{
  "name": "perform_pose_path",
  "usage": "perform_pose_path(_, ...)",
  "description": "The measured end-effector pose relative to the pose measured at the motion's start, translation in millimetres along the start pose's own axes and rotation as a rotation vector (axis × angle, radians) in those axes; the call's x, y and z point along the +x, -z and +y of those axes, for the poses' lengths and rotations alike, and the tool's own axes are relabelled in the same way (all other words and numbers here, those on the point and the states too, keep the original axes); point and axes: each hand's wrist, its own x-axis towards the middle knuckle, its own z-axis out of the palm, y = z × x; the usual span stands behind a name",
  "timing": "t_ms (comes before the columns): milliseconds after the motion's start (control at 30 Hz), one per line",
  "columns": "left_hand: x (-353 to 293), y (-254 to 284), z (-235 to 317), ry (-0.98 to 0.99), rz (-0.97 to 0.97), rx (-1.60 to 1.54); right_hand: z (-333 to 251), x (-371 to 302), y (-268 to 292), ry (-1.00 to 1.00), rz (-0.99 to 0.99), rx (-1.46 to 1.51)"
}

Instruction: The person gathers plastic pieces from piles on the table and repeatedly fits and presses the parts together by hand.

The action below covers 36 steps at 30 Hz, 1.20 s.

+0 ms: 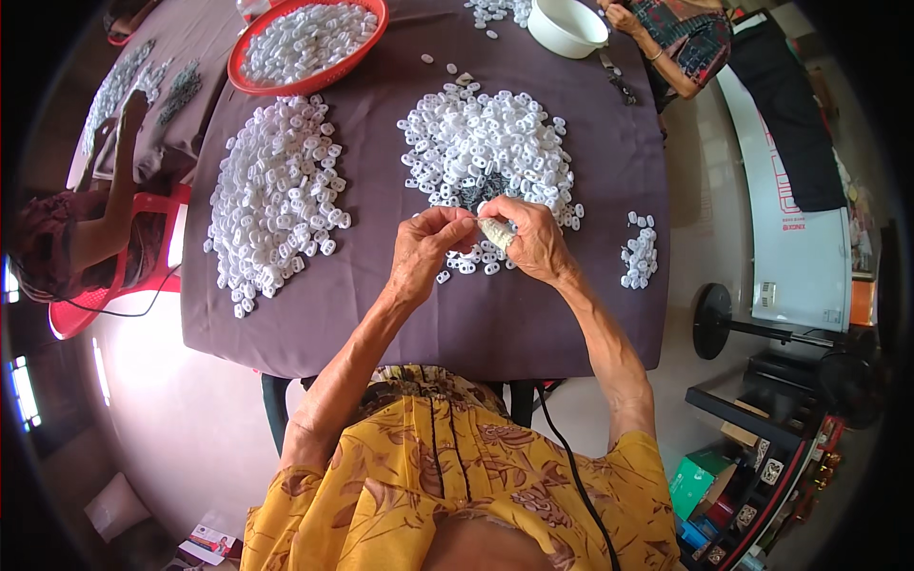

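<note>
Above the middle pile of small white oval plastic pieces (481, 133), each with two holes, my two hands meet. My left hand (426, 249) is closed in a pinch, its fingertips almost touching those of the other hand. Closed likewise is my right hand (538, 243), with a pale wrapping (496, 234) around one finger. Whatever lies between the fingertips is too small to make out. Just beyond them, a small heap of dark grey bits (484, 188) rests among the white pieces.
A long white pile (276, 195) covers the cloth's left side; a smaller cluster (639, 251) sits at the right. Farther back stand a red basket (371, 52) full of white pieces and a white bowl (569, 29). Other people work at the far right and left.
</note>
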Motion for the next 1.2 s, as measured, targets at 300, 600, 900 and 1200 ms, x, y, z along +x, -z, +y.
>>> perform_pose_path(300,1,-1,-9,-0.107,0.014,0.162,-1,0,0,-0.194,-0.074,0.068)
perform_pose_path(600,2,-3,-14,-0.041,0.07,0.307,5,-4,-6,-0.144,0.041,0.151)
perform_pose_path(900,7,4,-14,0.002,0.101,0.3,20,-5,-7,-0.241,0.037,0.21)
perform_pose_path(1200,9,4,28,-0.029,-0.095,0.137,-12,11,-1,-0.051,0.094,0.214)
